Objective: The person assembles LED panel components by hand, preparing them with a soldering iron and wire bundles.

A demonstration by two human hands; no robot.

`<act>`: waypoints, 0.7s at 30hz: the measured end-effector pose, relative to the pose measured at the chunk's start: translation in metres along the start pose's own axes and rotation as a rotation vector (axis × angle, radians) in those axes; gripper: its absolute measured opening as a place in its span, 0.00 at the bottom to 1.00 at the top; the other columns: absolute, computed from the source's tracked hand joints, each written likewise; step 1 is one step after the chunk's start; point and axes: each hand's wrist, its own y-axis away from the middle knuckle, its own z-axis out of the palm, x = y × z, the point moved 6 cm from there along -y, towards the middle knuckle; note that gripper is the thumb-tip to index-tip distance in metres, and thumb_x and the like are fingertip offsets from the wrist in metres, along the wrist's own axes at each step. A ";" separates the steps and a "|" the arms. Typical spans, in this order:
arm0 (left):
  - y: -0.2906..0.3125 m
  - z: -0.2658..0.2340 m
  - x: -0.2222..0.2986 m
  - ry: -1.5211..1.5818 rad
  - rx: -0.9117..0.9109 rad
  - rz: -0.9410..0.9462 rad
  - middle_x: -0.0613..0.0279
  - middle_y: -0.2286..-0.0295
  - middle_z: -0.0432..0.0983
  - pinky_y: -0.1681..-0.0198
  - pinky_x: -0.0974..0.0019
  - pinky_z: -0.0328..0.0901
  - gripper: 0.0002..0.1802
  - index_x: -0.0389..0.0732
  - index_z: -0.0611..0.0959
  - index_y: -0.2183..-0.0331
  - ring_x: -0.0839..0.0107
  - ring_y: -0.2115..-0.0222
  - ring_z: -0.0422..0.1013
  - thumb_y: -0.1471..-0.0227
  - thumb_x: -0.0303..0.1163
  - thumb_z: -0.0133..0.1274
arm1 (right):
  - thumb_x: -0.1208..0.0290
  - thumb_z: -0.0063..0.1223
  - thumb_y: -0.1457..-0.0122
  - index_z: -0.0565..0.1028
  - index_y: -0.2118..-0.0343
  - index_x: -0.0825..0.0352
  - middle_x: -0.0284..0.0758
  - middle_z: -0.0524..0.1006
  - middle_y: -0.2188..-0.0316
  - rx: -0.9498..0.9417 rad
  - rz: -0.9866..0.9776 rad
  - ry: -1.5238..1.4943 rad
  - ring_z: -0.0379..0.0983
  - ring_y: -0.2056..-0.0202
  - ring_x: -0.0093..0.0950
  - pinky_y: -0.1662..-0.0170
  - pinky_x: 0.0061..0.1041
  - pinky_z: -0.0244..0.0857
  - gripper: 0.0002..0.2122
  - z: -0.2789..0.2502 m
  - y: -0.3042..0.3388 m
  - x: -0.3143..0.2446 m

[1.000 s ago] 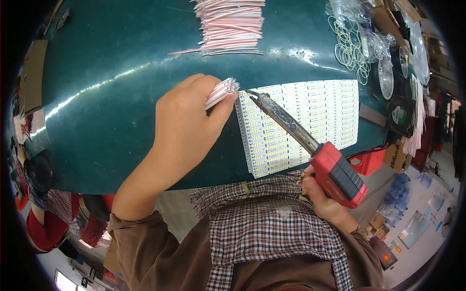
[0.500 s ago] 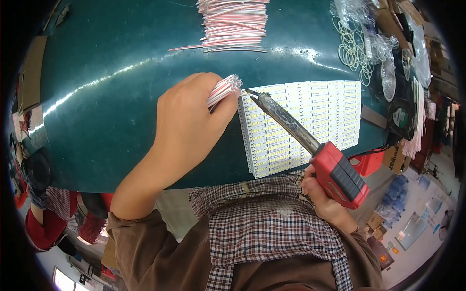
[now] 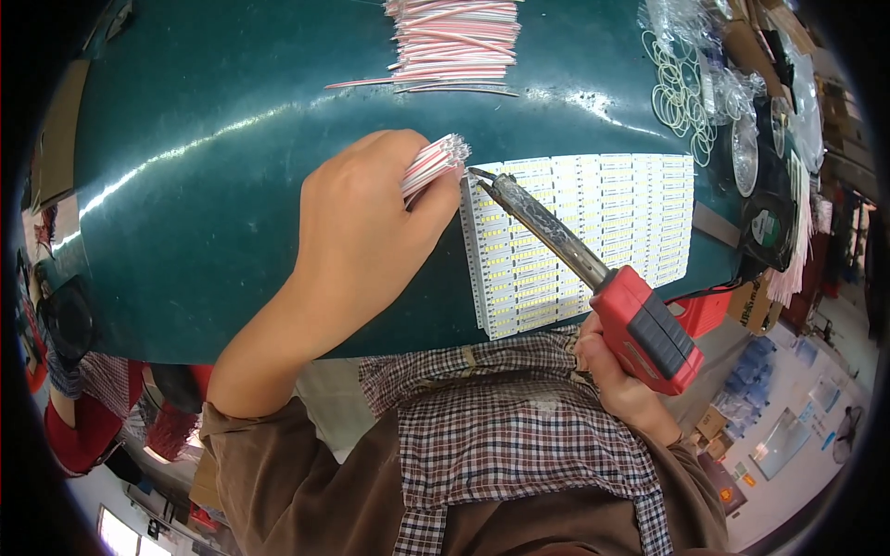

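Observation:
A bundle of red-and-white wires [image 3: 436, 165] is gripped in my left hand [image 3: 366, 208], with the stripped ends pointing up and to the right. My right hand [image 3: 623, 375] is wrapped around the handle of a red and black soldering gun [image 3: 647, 332]. Its dark tip points up and left, at the upper left corner of a stack of white LED circuit boards [image 3: 584, 243]. The left fingertips are close beside that corner, and partly hidden. Rows of small yellow LEDs cover the boards.
A pile of red-and-white wires [image 3: 454, 42] lies at the far side of the green table [image 3: 204, 241]. Pale rubber bands [image 3: 681, 97] and clear plastic bags lie at the far right, near a black tape measure [image 3: 768, 225]. Another person's red sleeve [image 3: 79, 431] shows at the left.
The left hand and its wires have shifted slightly up and to the right in the picture. The soldering gun stays almost in the same place, its tip at the boards' corner.

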 end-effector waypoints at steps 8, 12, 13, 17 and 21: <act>-0.001 0.000 0.000 -0.010 0.011 0.004 0.60 0.83 0.67 0.79 0.66 0.56 0.11 0.33 0.77 0.76 0.71 0.83 0.62 0.49 0.30 0.61 | 0.78 0.62 0.48 0.78 0.60 0.71 0.36 0.77 0.74 0.002 -0.100 0.087 0.74 0.76 0.29 0.74 0.24 0.66 0.12 -0.004 0.001 -0.008; -0.002 -0.001 0.001 -0.023 0.003 0.009 0.60 0.83 0.67 0.79 0.66 0.56 0.11 0.34 0.78 0.76 0.71 0.83 0.62 0.49 0.30 0.61 | 0.78 0.62 0.48 0.78 0.61 0.71 0.37 0.77 0.74 0.048 -0.098 0.048 0.75 0.76 0.31 0.73 0.25 0.67 0.12 -0.006 0.003 -0.009; -0.002 -0.001 0.001 -0.032 0.000 0.013 0.60 0.83 0.67 0.79 0.66 0.56 0.11 0.34 0.78 0.76 0.71 0.83 0.62 0.49 0.30 0.61 | 0.78 0.62 0.49 0.78 0.60 0.71 0.38 0.77 0.73 0.035 -0.126 0.075 0.75 0.76 0.32 0.73 0.25 0.67 0.12 -0.005 0.003 -0.011; -0.001 -0.001 0.001 -0.010 0.004 0.009 0.60 0.83 0.67 0.79 0.66 0.55 0.12 0.34 0.77 0.77 0.72 0.83 0.61 0.49 0.30 0.61 | 0.78 0.63 0.49 0.78 0.60 0.71 0.38 0.78 0.73 -0.016 -0.147 0.121 0.76 0.75 0.33 0.72 0.26 0.68 0.12 -0.004 0.003 -0.011; -0.002 -0.001 0.000 -0.001 -0.005 0.000 0.60 0.84 0.66 0.80 0.66 0.54 0.13 0.34 0.76 0.78 0.73 0.84 0.59 0.49 0.30 0.61 | 0.77 0.63 0.50 0.78 0.60 0.71 0.39 0.78 0.72 -0.022 -0.115 0.117 0.76 0.75 0.34 0.72 0.27 0.68 0.13 -0.003 0.005 -0.007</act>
